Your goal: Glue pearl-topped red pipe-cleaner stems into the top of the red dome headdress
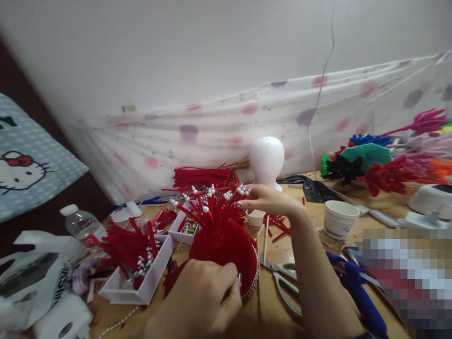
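A red fuzzy cap-like headpiece (226,247) with a pearl-bead trim along its right edge sits in front of me. From its top rises a bunch of red pipe cleaner stems (221,207), several tipped with white pearl beads (211,190). My left hand (203,292) is closed at the headpiece's near edge, its fingertips partly hidden. My right hand (264,200) reaches over from the right, thumb and fingers pinched at a pearl-tipped stem on the bunch's right side.
A white box (143,292) of red stems and pearls stands left, with a bead tray (174,230) behind. Scissors (287,282), a blue glue gun (360,292) and a paper cup (341,219) lie right. A white foam head (267,160) stands behind; pipe cleaner flowers (388,176) are far right.
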The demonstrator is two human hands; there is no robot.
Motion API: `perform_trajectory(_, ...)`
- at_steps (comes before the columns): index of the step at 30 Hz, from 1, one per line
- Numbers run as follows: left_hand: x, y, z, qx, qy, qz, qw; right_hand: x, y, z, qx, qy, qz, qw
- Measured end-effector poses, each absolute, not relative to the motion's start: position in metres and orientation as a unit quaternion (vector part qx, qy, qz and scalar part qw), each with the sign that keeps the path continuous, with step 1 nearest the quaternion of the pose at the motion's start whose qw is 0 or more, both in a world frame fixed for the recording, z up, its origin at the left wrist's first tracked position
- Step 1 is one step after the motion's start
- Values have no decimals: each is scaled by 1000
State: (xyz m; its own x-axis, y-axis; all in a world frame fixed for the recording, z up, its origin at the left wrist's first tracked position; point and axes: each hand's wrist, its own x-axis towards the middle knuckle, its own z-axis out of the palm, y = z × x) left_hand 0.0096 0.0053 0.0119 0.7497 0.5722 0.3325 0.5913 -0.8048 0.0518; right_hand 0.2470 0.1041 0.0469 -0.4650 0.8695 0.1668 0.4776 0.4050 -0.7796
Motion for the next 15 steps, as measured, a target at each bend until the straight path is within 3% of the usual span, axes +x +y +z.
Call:
perform_trajectory(6,-30,6,-18,-903,-421,-83,1,235,103,49,-419,-793,283,340)
perform_trajectory(10,-45,7,-21,-908,-401,-120,-21,229,101,51,-396,-805,280,343)
perform_trajectory(15,-52,6,-14,-920,-351,-173,24,225,96,56,-428,-811,250,311)
